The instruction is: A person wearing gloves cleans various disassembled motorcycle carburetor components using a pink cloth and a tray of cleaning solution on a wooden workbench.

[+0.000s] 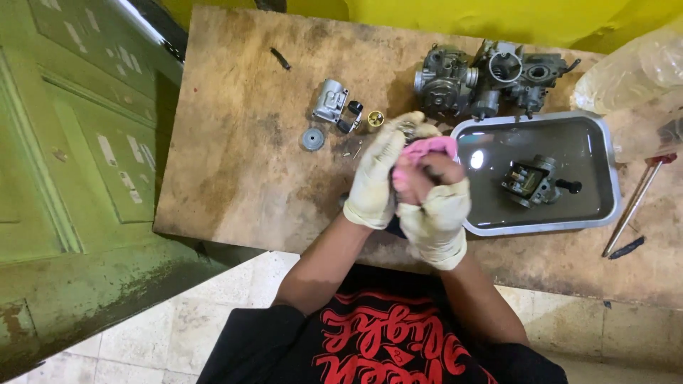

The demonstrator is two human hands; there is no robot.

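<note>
On the wooden desk (pixel 235 142) stands a metal tray (pixel 605 178) of liquid holding one carburetor body (pixel 533 181). Beside it, left hand (pixel 373 181) and right hand (pixel 434 210), gloved, fingers closed around a crumpled pink cloth (pixel 427 151); its axis is unclear.

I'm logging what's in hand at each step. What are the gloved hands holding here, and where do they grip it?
Both hands, left hand and right hand, clasp a bunched pink rag together; its top pokes out above the fingers. Whether a part sits inside the rag cannot be told.

Pink cloth (pixel 427 151) mostly hidden between gloved hands; contents unseen. Clear plastic bag (pixel 637 71), right of metal tray (pixel 541 226), cut off by frame edge.
</note>
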